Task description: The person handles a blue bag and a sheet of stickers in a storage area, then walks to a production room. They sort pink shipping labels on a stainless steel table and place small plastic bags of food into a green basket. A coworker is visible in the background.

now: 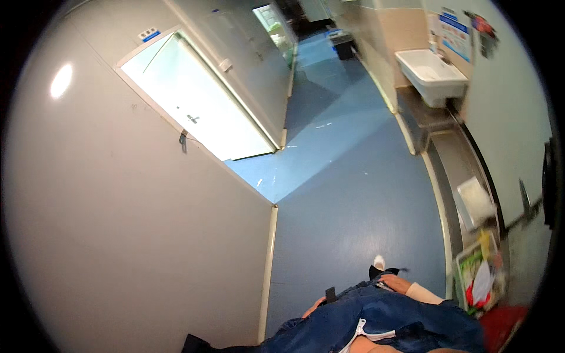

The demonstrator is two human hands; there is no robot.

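Note:
My right hand (pixel 396 283) is in front of my dark blue zipped jacket (pixel 406 320), low in the picture. Its fingers look curled in at the jacket's lower edge, with a small pale thing partly showing under them that I cannot make out. Of my left hand (pixel 313 307), only a sliver shows beyond the jacket on the left; its fingers are hidden. Close to it, a short dark strip (pixel 331 294) stands up from the jacket; I cannot tell what it is. One white shoe (pixel 379 261) is on the floor ahead.
A blue corridor floor (pixel 353 194) runs ahead between grey walls. On the left is a bright doorway (pixel 200 100). To the right are a white sink (pixel 432 73), a metal trough (pixel 450 153), a white tray (pixel 475 203) and a basket of colourful items (pixel 479 276). A dark bin (pixel 342 46) stands farther off.

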